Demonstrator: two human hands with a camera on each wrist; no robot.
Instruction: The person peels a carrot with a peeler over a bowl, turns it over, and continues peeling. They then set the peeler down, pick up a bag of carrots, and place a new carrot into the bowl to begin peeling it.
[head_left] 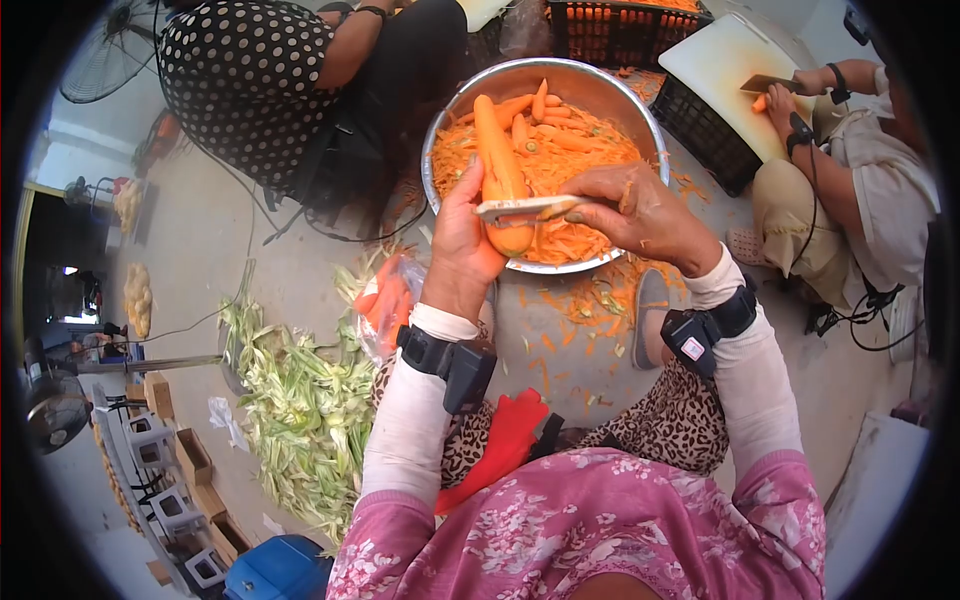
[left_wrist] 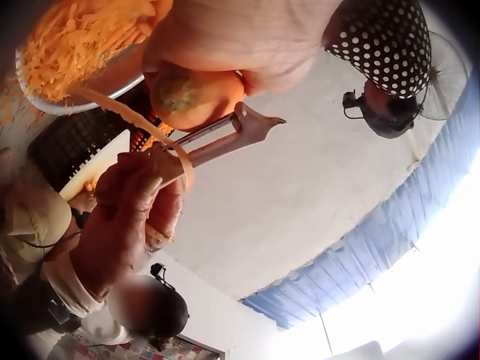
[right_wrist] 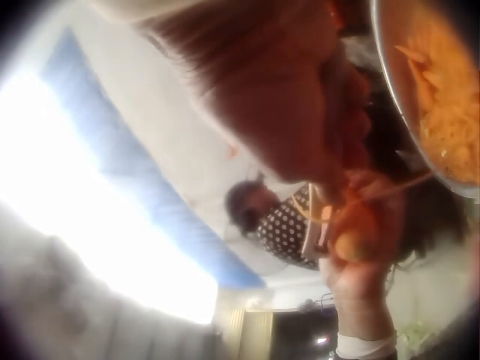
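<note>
Carrot (head_left: 499, 160): held over the peel-filled metal bowl (head_left: 590, 80), long axis running away from the person, tip toward the far rim. Left hand (head_left: 462, 245): grip closed round the carrot's near, thick end. Peeler (head_left: 527, 207): laid crosswise on the carrot just above that grip, blade square to the long axis. Right hand (head_left: 635, 215): fingers pinched on the peeler's handle, immediately right of the carrot. Peel strip (left_wrist: 131, 116) curls off the blade.

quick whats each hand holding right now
Left hand: closed around a carrot.
Right hand: closed on a peeler laid across the carrot.
</note>
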